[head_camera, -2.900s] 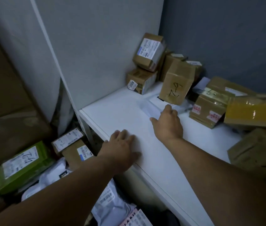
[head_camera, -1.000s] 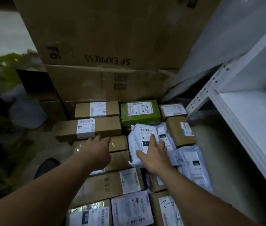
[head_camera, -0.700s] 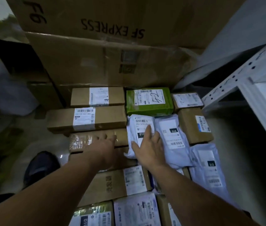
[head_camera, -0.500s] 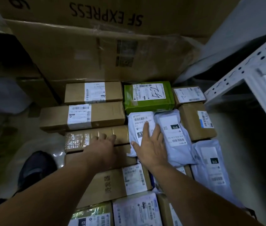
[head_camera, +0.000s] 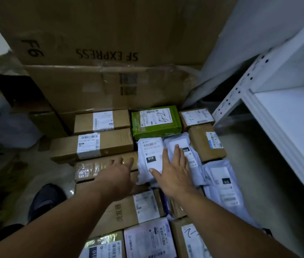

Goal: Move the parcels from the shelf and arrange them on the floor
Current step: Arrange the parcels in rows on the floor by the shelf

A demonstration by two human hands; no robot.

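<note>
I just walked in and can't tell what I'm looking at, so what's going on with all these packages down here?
A person is arranging parcels in rows on the floor beside a white shelf. The right hand lies flat, fingers straight, on the white mailer bags next to the green parcel. The left hand rests on a tape-wrapped brown box beside them. Neither grips anything; they seem to be nudging parcels into line.

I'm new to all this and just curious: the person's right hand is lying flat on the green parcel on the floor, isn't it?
Not quite. The head view shows the right hand lying flat, fingers straight, on the white mailer bags, not on the green parcel. That parcel lies untouched just beyond the fingertips.
</note>
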